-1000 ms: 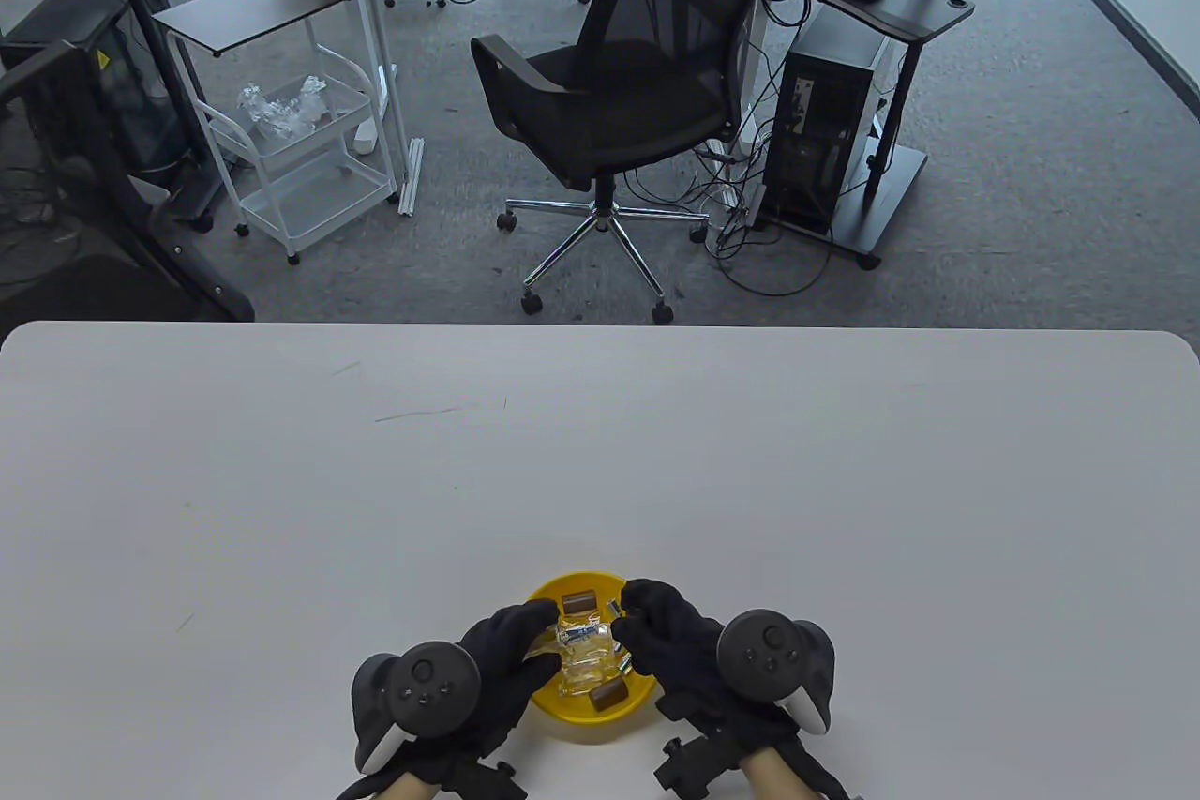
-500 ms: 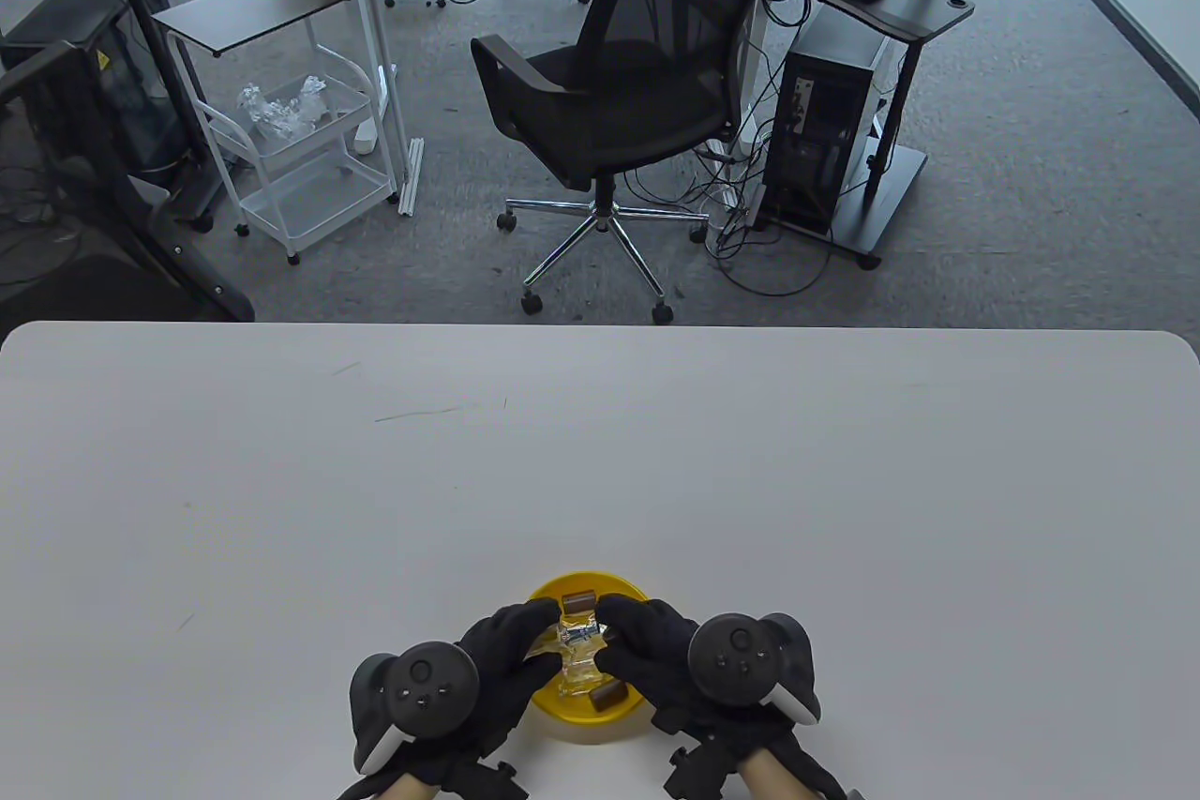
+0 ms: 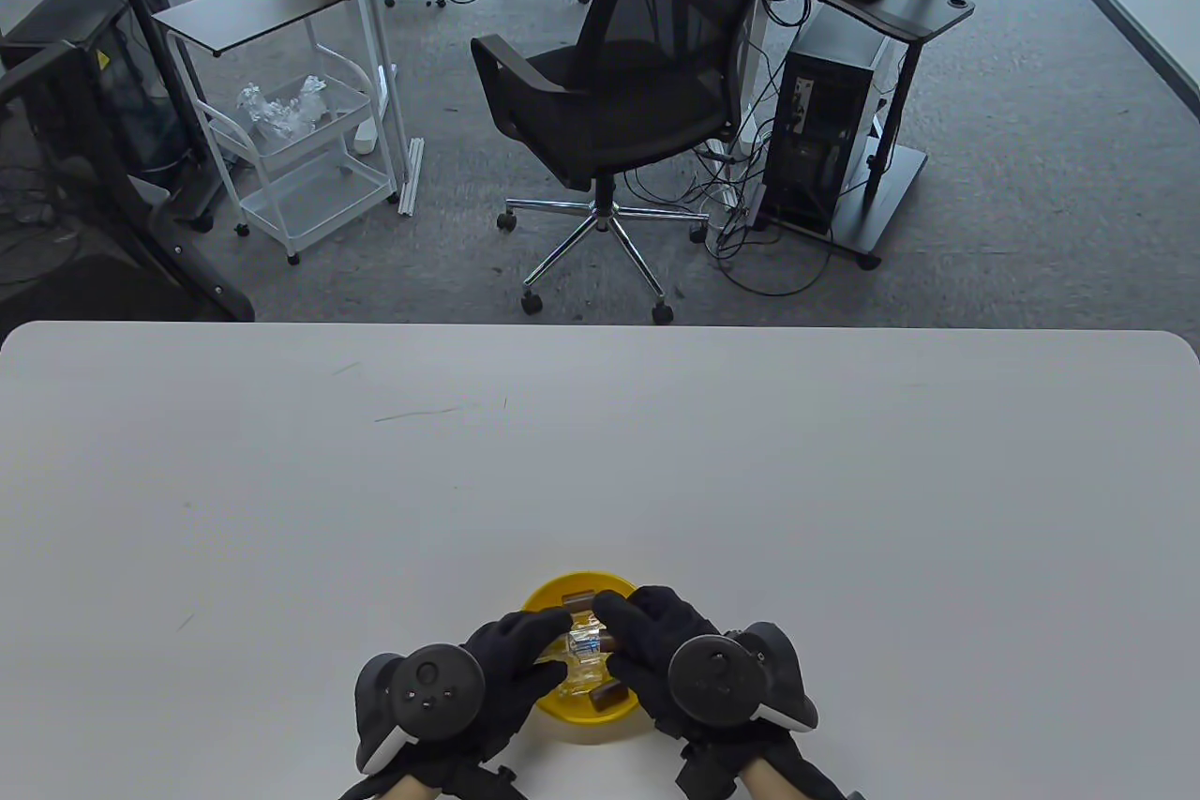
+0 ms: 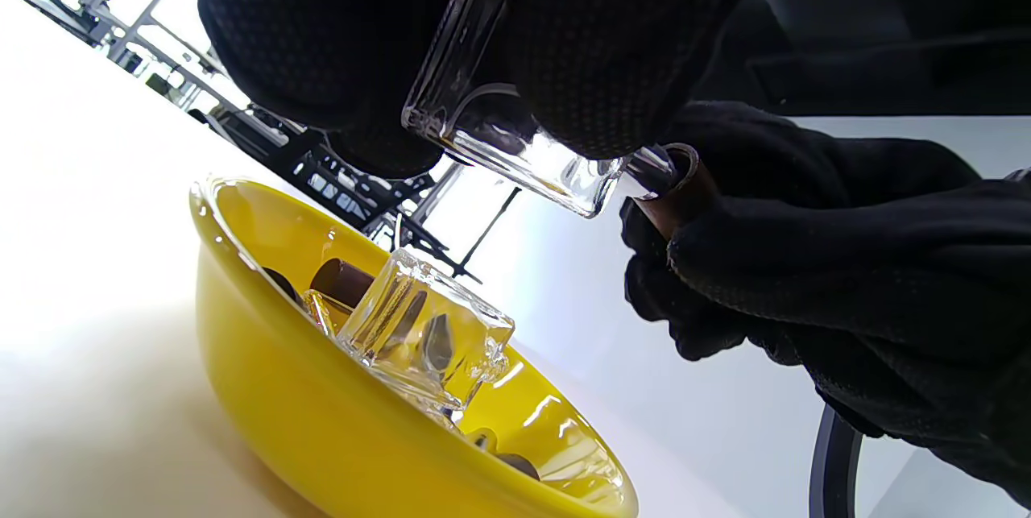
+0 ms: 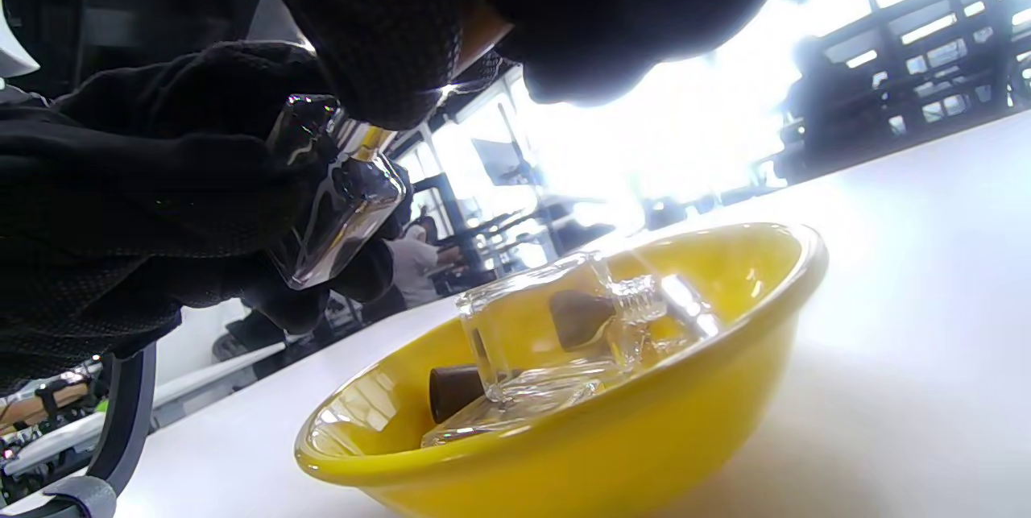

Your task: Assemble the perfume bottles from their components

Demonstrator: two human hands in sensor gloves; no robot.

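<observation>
My yellow bowl sat close to the tabletop's near edge, with wide bare room far, left and right. Above it my left hand pinched a clear bottle, long axis level, neck toward the right. My right hand pinched a brown cap at that neck.
</observation>
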